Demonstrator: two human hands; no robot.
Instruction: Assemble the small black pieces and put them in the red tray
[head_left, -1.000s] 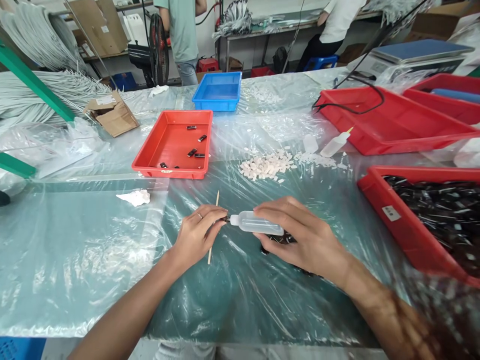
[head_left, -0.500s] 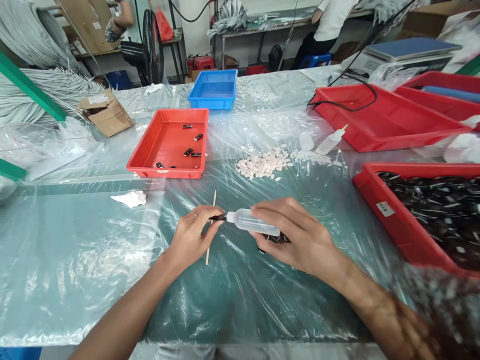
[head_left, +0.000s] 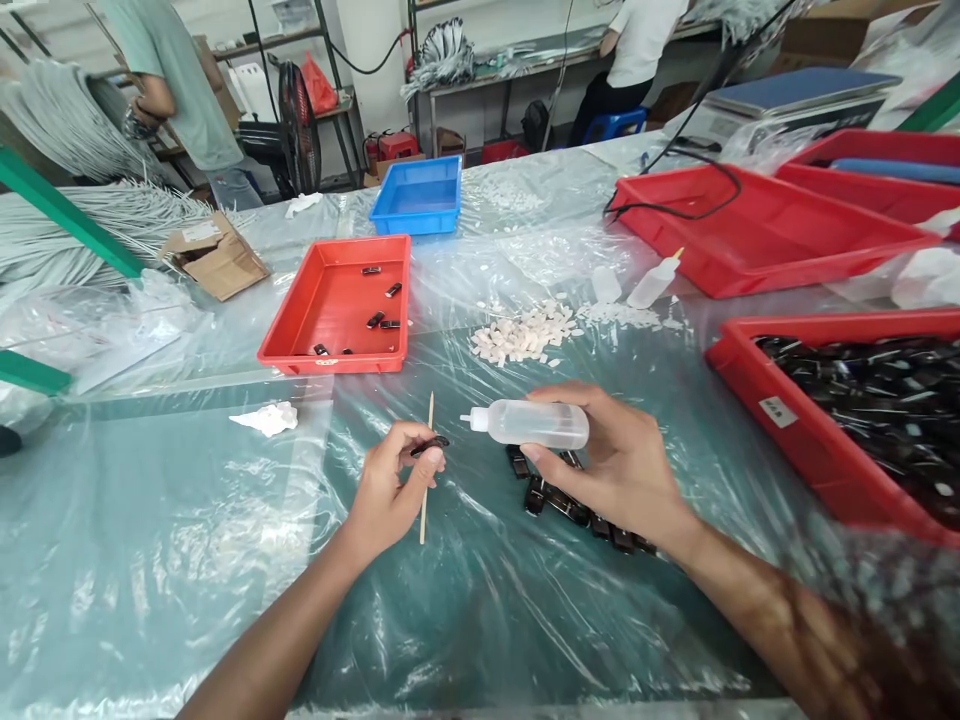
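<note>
A small black part (head_left: 430, 446) is pinched between the thumb and fingers of my left hand (head_left: 391, 490). Beneath that hand a thin wooden stick (head_left: 423, 520) lies on the plastic-covered table (head_left: 450, 620). My right hand (head_left: 622, 460) grips a clear squeeze bottle (head_left: 536, 424), held sideways with its white nozzle pointing left, apart from the black part. Several black parts (head_left: 559, 500) lie in a row below the bottle, partly hidden by my right hand. A pile of small white pieces (head_left: 521, 335) sits beyond the bottle.
An orange-red tray (head_left: 289, 320) holds several black parts, with a blue tray (head_left: 416, 200) behind. At right stand a red bin (head_left: 814, 455) full of black parts and more red trays (head_left: 765, 240). A second bottle (head_left: 654, 284) and white tissue (head_left: 268, 419) lie about. Two people are in the background.
The bottle has moved away from the black part, its nozzle now showing. My right hand has shifted right, uncovering more of the row. A person at the back left has come further into view.
</note>
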